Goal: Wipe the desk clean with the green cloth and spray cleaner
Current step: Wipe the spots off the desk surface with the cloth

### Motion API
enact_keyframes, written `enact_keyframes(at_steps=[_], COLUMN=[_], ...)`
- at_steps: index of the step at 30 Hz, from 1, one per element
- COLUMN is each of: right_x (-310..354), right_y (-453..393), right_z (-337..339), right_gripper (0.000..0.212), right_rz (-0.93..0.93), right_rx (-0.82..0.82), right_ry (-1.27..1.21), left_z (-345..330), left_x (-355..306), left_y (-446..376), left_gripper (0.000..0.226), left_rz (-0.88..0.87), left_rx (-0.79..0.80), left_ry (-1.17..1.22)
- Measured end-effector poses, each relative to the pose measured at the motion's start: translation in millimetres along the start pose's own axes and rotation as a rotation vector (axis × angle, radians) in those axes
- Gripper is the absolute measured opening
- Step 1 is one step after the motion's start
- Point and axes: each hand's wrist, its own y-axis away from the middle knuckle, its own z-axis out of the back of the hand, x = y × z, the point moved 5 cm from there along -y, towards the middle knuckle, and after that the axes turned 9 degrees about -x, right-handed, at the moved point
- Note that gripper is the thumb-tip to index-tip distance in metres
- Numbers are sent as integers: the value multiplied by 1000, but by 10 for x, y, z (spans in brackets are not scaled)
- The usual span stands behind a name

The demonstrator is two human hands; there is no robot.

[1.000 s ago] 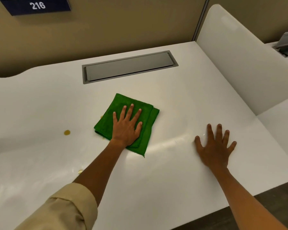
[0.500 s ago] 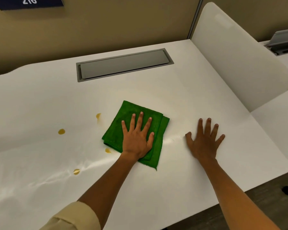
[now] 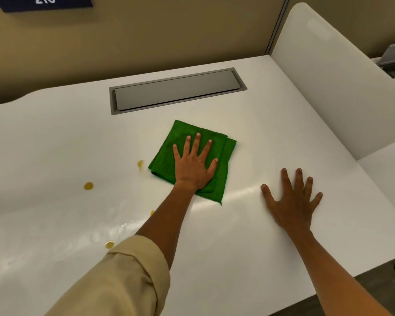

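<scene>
Wiping is under way: the left hand (image 3: 193, 166), fingers spread flat, presses the folded green microfibre cloth (image 3: 221, 179) mid-table (image 3: 260, 247); the right hand (image 3: 293, 202) rests splayed, empty. Next move likely needs sweeping toward the yellow-brown spots (image 3: 88, 185) near the table's left edge.

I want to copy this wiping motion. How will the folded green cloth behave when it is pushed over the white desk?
The folded green cloth looks soft, so it probably bunches unless pressed flat, as the left hand does. The glossy white desk likely lets it slide easily.
</scene>
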Motion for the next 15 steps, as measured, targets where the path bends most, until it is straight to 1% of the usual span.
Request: enact_keyframes(at_steps=[5, 9, 12, 15], right_x=[-2, -15, 6, 26], right_y=[-7, -8, 5, 18], right_z=[-4, 7, 2, 6], right_gripper=[83, 83, 83, 83], right_rz=[-6, -5, -4, -9], right_rx=[-3, 0, 3, 7], right_ry=[2, 2, -1, 0], left_z=[110, 200, 246, 243], left_x=[805, 1433, 1591, 1438], left_y=[41, 392, 772, 1100], left_gripper=[69, 73, 73, 72], left_rz=[126, 208, 225, 236], left_rx=[-40, -81, -102, -114], left_ry=[-10, -3, -19, -16])
